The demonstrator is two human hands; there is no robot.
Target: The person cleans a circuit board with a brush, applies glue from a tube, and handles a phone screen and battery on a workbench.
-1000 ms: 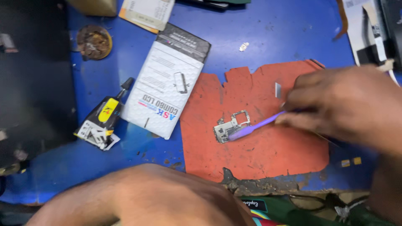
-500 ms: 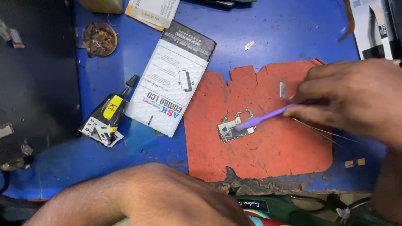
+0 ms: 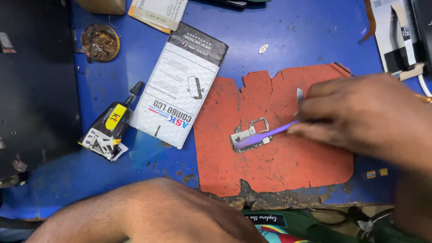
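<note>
Right hand [image 3: 360, 114] fingers pinch one purple tool [image 3: 270, 134], tip on one circuit board [image 3: 250, 136]; left hand [image 3: 180, 216] holds nothing visible

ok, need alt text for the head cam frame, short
The right hand holds a thin purple tool with its tip on a small circuit board lying on a worn red mat over a blue bench. The left hand rests at the near edge; a white packet and a glue tube lie left.

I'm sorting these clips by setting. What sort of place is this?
Probably a phone repair bench: a small circuit board lies on a worn red mat, the right hand works it with a purple tool, and a glue tube lies nearby.
</note>
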